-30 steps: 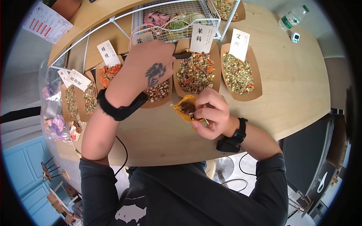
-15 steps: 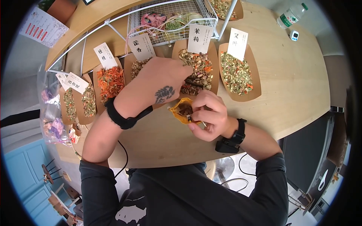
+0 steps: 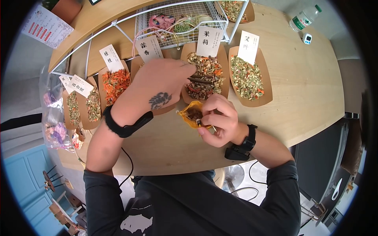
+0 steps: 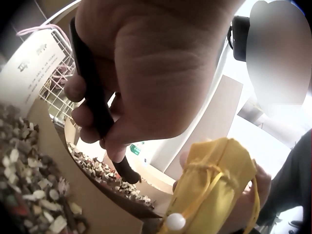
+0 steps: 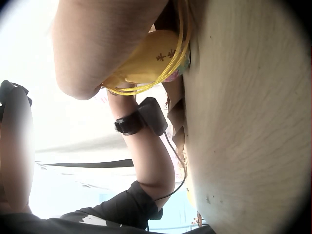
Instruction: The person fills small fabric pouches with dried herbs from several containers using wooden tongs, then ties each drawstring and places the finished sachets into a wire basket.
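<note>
My left hand (image 3: 161,82) grips a slim dark scoop (image 3: 201,80), its fingers curled round the handle in the left wrist view. The scoop's end is down at the dried herbs in the brown paper tray (image 3: 225,84) with the 茉莉 card. Nearer my body, my right hand (image 3: 220,120) pinches the rim of a yellow drawstring pouch (image 3: 184,114), which is held with its mouth up and has brown bits inside. Yellow cords and a white bead (image 4: 176,222) hang from the pouch (image 4: 214,180) in the left wrist view.
More herb trays with cards stand on both sides, including the 艾叶 tray (image 3: 266,88) and the orange-topped 桂枝 tray (image 3: 103,84). Behind them is a white wire basket (image 3: 157,39) with pouches. A water bottle (image 3: 305,19) and small timer (image 3: 307,38) stand far right.
My left hand has come from the tray's back left down toward me, bringing the scoop from the rim to the herbs in its middle. The right hand and pouch have stayed nearly still.
</note>
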The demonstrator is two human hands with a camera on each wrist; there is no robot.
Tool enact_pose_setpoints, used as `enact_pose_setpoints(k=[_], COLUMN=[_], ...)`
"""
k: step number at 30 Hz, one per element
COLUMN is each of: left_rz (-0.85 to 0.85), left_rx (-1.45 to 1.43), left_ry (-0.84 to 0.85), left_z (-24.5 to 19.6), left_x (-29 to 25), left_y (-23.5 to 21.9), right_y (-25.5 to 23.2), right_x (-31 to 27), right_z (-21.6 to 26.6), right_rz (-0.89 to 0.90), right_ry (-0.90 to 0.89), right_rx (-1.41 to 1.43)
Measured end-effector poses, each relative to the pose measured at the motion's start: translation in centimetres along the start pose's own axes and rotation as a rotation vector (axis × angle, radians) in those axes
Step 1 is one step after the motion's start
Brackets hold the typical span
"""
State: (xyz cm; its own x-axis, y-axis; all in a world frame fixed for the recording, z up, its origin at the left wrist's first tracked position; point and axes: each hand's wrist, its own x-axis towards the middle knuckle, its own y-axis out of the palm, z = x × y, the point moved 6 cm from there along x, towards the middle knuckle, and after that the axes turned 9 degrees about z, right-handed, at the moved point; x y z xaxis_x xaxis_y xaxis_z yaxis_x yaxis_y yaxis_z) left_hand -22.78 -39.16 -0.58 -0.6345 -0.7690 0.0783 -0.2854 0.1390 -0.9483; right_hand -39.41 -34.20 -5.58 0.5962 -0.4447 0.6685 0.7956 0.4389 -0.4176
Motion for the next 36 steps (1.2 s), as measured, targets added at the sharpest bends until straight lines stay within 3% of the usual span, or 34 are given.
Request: enact_pose_setpoints(k=[6, 8, 12, 15, 18, 27, 33, 36], left_rz=[-0.068, 0.047, 0.174, 0.150, 0.019, 0.149, -0.006, 0.044], left_rx=[-0.084, -0.090, -0.139, -0.193, -0.072, 0.178, 0.253, 0.154], left_ry=[-0.003, -0.046, -0.086, -0.136, -0.201, 0.129, -0.015, 0.009], left_z=[-1.9, -2.4, -2.6, -2.2, -0.7, -1.9, 0.0, -1.7], left_x=[-2.8, -3.9, -4.9, -5.0, -4.7, -1.0, 0.4, 0.6], left_y=[-5.1, -5.9, -4.8, -4.9, -5.0, 0.2, 0.0, 0.2], right_y=[0.0, 0.0, 0.0, 0.1, 0.2, 0.5, 0.6, 0.6], right_x=[-0.1, 0.0, 0.0, -0.1, -0.1, 0.1, 0.0, 0.0], right_z=[-0.1, -0.1, -0.1, -0.1, 0.3, 1.0, 0.8, 0.8], right_rz=[-0.025, -0.031, -0.024, -0.018, 0.005, 0.071, 0.063, 0.071], right_ry=[0.004, 0.000, -0.012, -0.028, -0.043, -0.117, -0.097, -0.092], right_rx=[-0.020, -0.021, -0.013, -0.011, -0.002, 0.033, 0.035, 0.035])
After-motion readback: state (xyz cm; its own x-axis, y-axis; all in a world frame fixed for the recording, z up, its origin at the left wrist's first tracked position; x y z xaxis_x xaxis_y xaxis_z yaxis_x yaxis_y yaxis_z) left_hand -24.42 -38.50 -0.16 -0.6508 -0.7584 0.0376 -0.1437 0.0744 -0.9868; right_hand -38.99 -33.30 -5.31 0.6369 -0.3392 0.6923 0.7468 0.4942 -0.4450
